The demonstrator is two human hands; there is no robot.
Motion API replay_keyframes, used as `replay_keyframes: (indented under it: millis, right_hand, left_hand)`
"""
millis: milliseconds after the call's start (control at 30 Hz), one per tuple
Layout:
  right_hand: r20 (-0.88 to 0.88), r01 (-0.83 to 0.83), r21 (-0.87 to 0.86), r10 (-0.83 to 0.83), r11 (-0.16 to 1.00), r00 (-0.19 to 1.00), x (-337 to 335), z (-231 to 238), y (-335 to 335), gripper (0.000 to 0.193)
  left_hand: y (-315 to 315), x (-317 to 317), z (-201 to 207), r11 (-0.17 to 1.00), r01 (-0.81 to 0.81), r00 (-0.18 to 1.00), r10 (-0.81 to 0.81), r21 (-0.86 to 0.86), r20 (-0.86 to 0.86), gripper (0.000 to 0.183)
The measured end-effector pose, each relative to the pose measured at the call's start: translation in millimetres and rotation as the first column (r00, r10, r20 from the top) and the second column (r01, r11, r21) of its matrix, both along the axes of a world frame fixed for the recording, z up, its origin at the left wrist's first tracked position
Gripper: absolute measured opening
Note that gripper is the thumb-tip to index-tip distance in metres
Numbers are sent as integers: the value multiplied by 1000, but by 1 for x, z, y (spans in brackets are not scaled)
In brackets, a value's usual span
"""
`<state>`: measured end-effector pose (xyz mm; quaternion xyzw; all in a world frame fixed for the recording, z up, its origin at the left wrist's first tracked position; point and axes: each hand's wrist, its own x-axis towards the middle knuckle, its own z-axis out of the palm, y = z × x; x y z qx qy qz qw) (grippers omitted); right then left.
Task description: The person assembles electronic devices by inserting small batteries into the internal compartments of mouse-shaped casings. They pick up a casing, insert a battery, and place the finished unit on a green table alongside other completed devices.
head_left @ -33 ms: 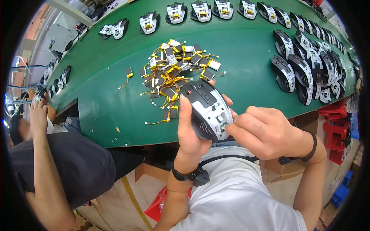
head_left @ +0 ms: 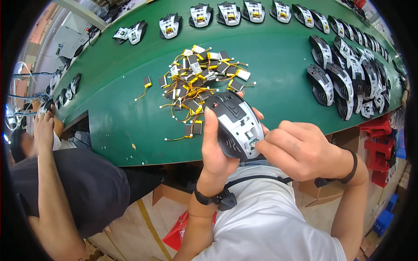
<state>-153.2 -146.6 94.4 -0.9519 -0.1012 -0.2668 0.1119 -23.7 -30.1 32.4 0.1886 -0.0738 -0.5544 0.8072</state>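
Computer mouse (head_left: 237, 124): held up at the near edge of the green tabletop (head_left: 117, 115), black-and-white back facing up, with a small green part (head_left: 253, 144) showing in an opening at the end closest to the person.
Left hand (head_left: 216, 158): fingers grasping the computer mouse, thumb along its left side, other fingertips showing past its right side; a dark wristband (head_left: 203, 199) sits below.
Right hand (head_left: 298, 150): fingers bent, tips at the opening beside the green part; whether they pinch anything, I cannot tell.
Battery pile (head_left: 194, 67): small wired packs with yellow ends, heaped around the middle of the tabletop, beyond the computer mouse.
Lone battery (head_left: 146, 81): left of the pile and apart from it, wires trailing toward the near edge.
Far-edge row (head_left: 228, 14): open mice set side by side, several showing yellow inside.
Right-end heap (head_left: 368, 74): more mice, crowded and overlapping.
Co-worker's hand (head_left: 43, 128): by the tabletop's left end.
Red bins (head_left: 378, 152): below the right end.
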Motion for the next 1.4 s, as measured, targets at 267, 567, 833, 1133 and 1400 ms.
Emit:
replay_keyframes:
  millis: [267, 567, 833, 1133, 1400]
  right_hand:
    - [-8, 7, 2, -7, 1000, 1000, 5, -4, 1, 26]
    - [-98, -14, 89, 23, 996, 995, 5, 1, -5, 30]
    - [-49, 13, 226, -2, 974, 999, -1, -22, 5, 26]
    - [-111, 136, 424, -98, 895, 989, -8, -29, 6, 29]
    - [-289, 351, 929, 364, -116, 885, 0, -31, 5, 19]
  left_hand:
    - [1, 5, -1, 1000, 21, 999, -21, 3, 48, 75]
    - [-4, 9, 4, 997, -24, 999, 22, 71, 32, 71]
    - [-9, -4, 10, 979, -122, 982, 96, 161, 161, 66]
    - [-17, 4, -3, 993, -88, 988, 76, 83, 132, 74]
    - [-6, 9, 10, 983, -183, 878, 161, 6, 451, 111]
